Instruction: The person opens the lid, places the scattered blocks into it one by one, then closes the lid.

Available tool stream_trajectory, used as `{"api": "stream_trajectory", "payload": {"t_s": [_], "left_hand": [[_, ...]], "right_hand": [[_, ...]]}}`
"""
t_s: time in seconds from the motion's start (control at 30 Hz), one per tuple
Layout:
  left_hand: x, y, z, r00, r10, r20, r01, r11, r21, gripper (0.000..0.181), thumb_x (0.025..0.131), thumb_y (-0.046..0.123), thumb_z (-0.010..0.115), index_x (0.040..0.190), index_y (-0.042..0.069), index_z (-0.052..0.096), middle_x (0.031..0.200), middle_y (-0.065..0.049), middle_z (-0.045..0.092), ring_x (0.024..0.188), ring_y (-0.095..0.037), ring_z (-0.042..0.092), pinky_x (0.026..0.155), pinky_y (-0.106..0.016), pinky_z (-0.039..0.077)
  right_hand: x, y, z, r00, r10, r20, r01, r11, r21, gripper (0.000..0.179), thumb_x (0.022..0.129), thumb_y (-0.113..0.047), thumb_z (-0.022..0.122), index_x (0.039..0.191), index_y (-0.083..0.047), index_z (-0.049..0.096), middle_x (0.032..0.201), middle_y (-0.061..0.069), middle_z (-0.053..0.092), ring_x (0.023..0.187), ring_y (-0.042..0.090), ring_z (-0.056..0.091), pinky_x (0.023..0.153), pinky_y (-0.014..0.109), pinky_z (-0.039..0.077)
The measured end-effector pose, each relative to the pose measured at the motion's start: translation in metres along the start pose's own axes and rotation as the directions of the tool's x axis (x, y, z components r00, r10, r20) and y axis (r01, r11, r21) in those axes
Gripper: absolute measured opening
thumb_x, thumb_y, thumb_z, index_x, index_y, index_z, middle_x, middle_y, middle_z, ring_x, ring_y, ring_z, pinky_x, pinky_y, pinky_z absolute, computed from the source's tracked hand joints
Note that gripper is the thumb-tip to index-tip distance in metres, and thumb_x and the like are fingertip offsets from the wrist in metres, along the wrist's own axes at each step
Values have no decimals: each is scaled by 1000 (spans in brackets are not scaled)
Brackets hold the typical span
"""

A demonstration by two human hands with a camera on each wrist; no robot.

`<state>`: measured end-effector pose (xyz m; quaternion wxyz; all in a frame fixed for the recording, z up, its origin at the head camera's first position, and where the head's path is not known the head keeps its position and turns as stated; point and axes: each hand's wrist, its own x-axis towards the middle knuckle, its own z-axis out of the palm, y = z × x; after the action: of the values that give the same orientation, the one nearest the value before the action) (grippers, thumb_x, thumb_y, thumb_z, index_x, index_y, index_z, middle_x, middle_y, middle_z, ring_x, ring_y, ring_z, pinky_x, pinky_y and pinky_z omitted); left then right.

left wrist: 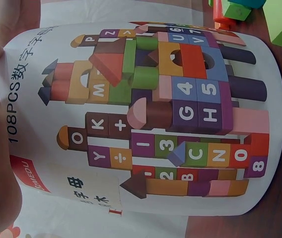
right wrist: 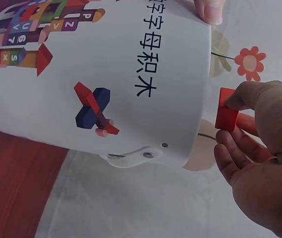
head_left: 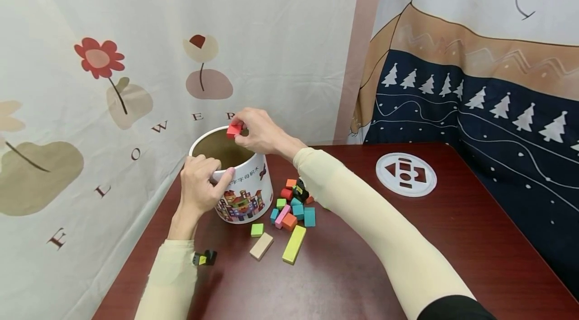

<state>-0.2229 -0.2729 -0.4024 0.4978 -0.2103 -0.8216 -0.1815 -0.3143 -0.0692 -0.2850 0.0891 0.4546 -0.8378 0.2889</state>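
A white bucket (head_left: 267,179) with a printed block-castle picture stands upright at the table's left side, its top uncovered. My left hand (head_left: 197,187) grips its near rim, thumb on the outer wall; in the left wrist view that wall (left wrist: 151,119) fills most of the frame. Between the thumb and fingers of my right hand (head_left: 260,131) is a red block (head_left: 233,131), held over the bucket's opening. The right wrist view shows the red block (right wrist: 227,109) pinched just beyond the rim. The bucket's floor is hidden.
Right of the bucket lies a loose pile of coloured blocks (head_left: 289,221). Nearer me are a yellow bar (head_left: 294,244), a plain wood block (head_left: 261,246) and a green block (head_left: 257,230). A round white lid (head_left: 384,172) with cut-out shapes lies farther right. Printed curtains hang behind.
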Motion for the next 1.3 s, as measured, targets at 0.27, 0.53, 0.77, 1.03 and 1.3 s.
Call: {"api": "stream_trajectory", "payload": {"t_s": [0.27,0.53,0.77,1.03,1.3], "left_hand": [[0,0,0,1000,-4,1,4,1000,-2,47,96,41,62,65,10,47,57,-5,44,59,-25,38,72,-51,35],[0,0,0,1000,3,-2,-3,1000,1,47,96,41,62,65,10,47,57,-5,44,59,-26,39,72,-52,36],[0,0,0,1000,1,-3,-1,1000,-1,47,96,41,62,64,10,46,57,-5,43,59,-25,38,73,-52,37],[0,0,0,1000,2,2,-2,1000,8,48,97,41,61,64,9,47,57,-6,45,60,-26,39,73,-53,37],[0,-1,0,1000,-2,4,2,1000,10,47,97,41,61,65,9,48,57,-6,47,60,-27,39,73,-53,38]], "right_hand": [[0,-2,0,1000,1,27,-1,1000,4,38,106,-18,74,140,-1,72,139,14,75,128,27,70,112,36,56],[-3,-2,0,994,52,97,-55,998,32,68,108,-35,73,166,-7,51,173,9,56,162,26,52,134,40,42],[-4,1,2,990,64,129,-70,996,48,84,107,-52,70,175,-15,38,182,5,43,171,25,39,139,42,34],[-5,3,3,987,76,142,-86,994,62,91,105,-62,68,177,-17,34,185,3,36,174,23,32,141,45,30],[-5,2,3,987,82,142,-90,994,54,91,105,-63,67,177,-19,34,186,3,35,175,22,31,142,44,29]]}}
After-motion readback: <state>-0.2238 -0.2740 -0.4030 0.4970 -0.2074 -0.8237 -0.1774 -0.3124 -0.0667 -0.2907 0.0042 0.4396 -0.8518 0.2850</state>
